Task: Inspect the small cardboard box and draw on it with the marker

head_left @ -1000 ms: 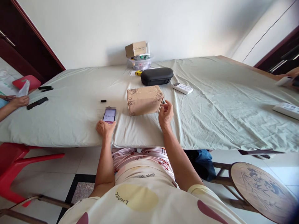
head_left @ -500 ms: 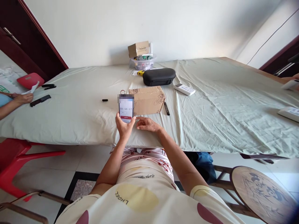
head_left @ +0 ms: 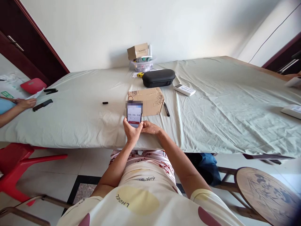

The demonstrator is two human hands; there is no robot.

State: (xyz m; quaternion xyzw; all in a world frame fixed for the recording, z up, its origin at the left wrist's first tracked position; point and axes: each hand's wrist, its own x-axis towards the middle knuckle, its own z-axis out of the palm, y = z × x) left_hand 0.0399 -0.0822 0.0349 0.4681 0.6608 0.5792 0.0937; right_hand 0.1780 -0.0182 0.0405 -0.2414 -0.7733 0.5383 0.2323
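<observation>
A smartphone [head_left: 134, 115] stands tilted up in my left hand [head_left: 133, 133], which is shut around its lower end. The screen shows a timer reading with a red bar below it; its top part is blurred out. My right hand [head_left: 151, 128] meets the phone's lower right corner, its fingers closed there and partly hidden behind the phone and my left thumb. Just behind the phone, a brown cardboard box [head_left: 152, 102] lies on the cloth, its left part covered by the phone. Beside the box's right end is a black marker [head_left: 166, 109]; its black cap [head_left: 105, 103] lies apart to the left.
A black zip case [head_left: 159, 78], a white device [head_left: 185, 90] and a clear tub [head_left: 143, 66] topped by a small carton [head_left: 137, 51] are farther back. At left, another person's hand [head_left: 27, 103] is near a black stapler-like object [head_left: 42, 105]. Stools stand at both sides.
My left hand has brought the phone right and slightly nearer, in front of the box's left end. My right hand's fingers, apart before, have closed in at the phone's corner. The timer advanced.
</observation>
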